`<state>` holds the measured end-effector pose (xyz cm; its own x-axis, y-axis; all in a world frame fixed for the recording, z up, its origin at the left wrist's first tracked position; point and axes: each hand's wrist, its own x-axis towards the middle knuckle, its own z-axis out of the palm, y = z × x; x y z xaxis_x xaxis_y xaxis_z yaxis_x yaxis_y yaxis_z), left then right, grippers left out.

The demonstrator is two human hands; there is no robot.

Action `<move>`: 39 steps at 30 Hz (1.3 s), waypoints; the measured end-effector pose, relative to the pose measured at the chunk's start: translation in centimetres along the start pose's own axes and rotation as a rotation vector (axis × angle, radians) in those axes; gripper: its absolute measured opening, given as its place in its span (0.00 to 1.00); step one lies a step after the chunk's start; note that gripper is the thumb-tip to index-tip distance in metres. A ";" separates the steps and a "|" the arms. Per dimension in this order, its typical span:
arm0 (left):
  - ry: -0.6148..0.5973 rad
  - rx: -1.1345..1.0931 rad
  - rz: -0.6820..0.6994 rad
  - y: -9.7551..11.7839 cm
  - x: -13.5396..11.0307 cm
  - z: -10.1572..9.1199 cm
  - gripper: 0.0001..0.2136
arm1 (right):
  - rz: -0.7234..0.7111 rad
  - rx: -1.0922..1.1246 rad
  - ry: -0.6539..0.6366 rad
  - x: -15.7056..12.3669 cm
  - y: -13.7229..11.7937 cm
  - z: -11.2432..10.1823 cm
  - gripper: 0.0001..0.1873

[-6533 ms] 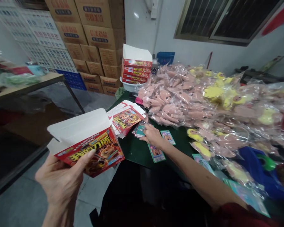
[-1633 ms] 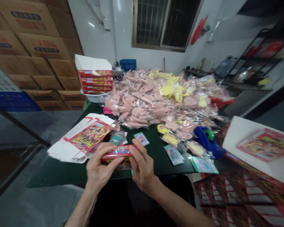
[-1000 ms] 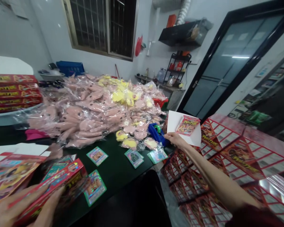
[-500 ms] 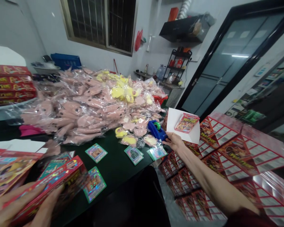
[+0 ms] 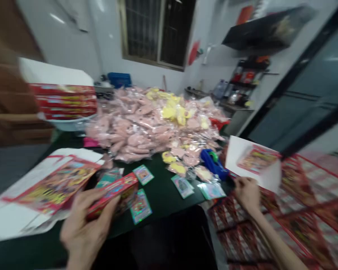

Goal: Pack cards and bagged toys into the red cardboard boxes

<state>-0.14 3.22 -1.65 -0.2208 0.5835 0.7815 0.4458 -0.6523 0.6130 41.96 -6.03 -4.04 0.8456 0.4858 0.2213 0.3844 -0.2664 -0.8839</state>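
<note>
My left hand (image 5: 83, 228) grips a closed red printed box (image 5: 112, 194) low over the dark green table (image 5: 163, 195), beside a stack of flat unfolded box blanks (image 5: 45, 187). My right hand (image 5: 247, 192) is stretched to the right and pinches the corner of a white sheet carrying a small red picture box (image 5: 255, 163). Several shiny cards (image 5: 142, 174) lie on the table between the hands. The whole picture is smeared by motion.
A big heap of pink and yellow toys in clear bags (image 5: 154, 120) covers the back of the table. A blue tape dispenser (image 5: 214, 164) sits near my right hand. Stacked red boxes in a white basin (image 5: 64, 101) stand back left. Red boxes (image 5: 298, 210) fill the right.
The view has swung back to the left. My left hand still holds the red box, now nearer the middle. My right hand has lifted the white sheet slightly.
</note>
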 end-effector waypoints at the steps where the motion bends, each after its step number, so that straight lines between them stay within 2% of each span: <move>1: -0.006 0.051 0.039 -0.4 -0.1 0.0 0.12 | -0.048 -0.004 0.011 -0.9 -0.8 -0.1 0.10; 3: -0.063 0.052 0.072 -0.7 -0.2 -0.3 0.11 | -0.139 0.015 -0.049 -3.4 -3.3 0.6 0.05; 4: -0.088 0.030 0.075 -0.7 -0.1 -0.4 0.11 | -0.202 0.037 -0.128 -5.2 -5.1 1.4 0.04; 6: -0.118 -0.007 0.067 -0.3 0.0 -0.7 0.11 | -0.407 0.107 -0.411 -9.7 -9.5 3.5 0.06; 8: -0.138 -0.006 0.045 0.3 0.0 -0.9 0.10 | -0.439 0.274 -0.620 -14.3 -14.2 5.9 0.05; 9: -0.141 0.004 0.026 0.6 0.0 -0.9 0.10 | -0.383 0.388 -0.728 -16.3 -16.3 7.1 0.12; 10: -0.141 0.018 0.001 0.8 -0.1 -1.0 0.11 | -0.285 0.505 -0.809 -18.0 -18.0 8.2 0.23; 12: -0.122 0.047 -0.064 0.9 -0.3 -1.0 0.14 | -0.083 0.688 -0.900 -20.4 -20.2 10.3 0.39; 13: -0.105 0.055 -0.093 0.9 -0.5 -1.0 0.16 | 0.003 0.749 -0.912 -21.1 -20.6 11.2 0.42; 16: -0.063 0.065 -0.119 0.5 -0.9 -0.9 0.19 | 0.134 0.802 -0.884 -22.1 -20.6 12.9 0.40; 22: -0.071 0.044 0.001 -0.1 -0.9 -1.0 0.20 | 0.158 0.728 -0.789 -22.8 -20.1 13.9 0.32; 24: -0.128 0.009 0.056 -0.2 -0.4 -1.4 0.20 | 0.175 0.730 -0.793 -23.0 -20.1 14.1 0.30; 27: -0.309 -0.036 0.138 -0.2 0.7 -2.3 0.17 | 0.236 0.756 -0.828 -23.2 -19.7 14.5 0.30; 29: -0.409 -0.060 0.155 0.0 1.5 -2.8 0.15 | 0.277 0.744 -0.843 -23.4 -18.9 15.1 0.30; 31: -0.449 -0.082 0.141 0.2 2.0 -2.9 0.14 | 0.280 0.701 -0.858 -23.6 -17.6 15.8 0.30; 33: -0.420 -0.102 0.129 0.3 2.2 -2.7 0.12 | 0.192 0.650 -0.888 -23.6 -16.0 16.5 0.30; 35: -0.337 -0.089 0.123 0.3 2.1 -2.4 0.09 | -0.004 0.528 -0.895 -22.9 -14.6 16.5 0.28; 37: -0.281 -0.031 0.117 0.4 2.0 -2.3 0.08 | -0.251 0.355 -0.804 -21.5 -13.9 15.6 0.25; 39: -0.327 0.031 0.132 1.0 2.0 -2.2 0.10 | -0.494 0.227 -0.686 -19.7 -14.4 13.4 0.28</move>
<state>-2.06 2.65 0.81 0.1274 0.6222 0.7724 0.4797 -0.7203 0.5010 14.82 -0.58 -1.23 0.1645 0.9149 0.3686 0.5030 0.2437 -0.8292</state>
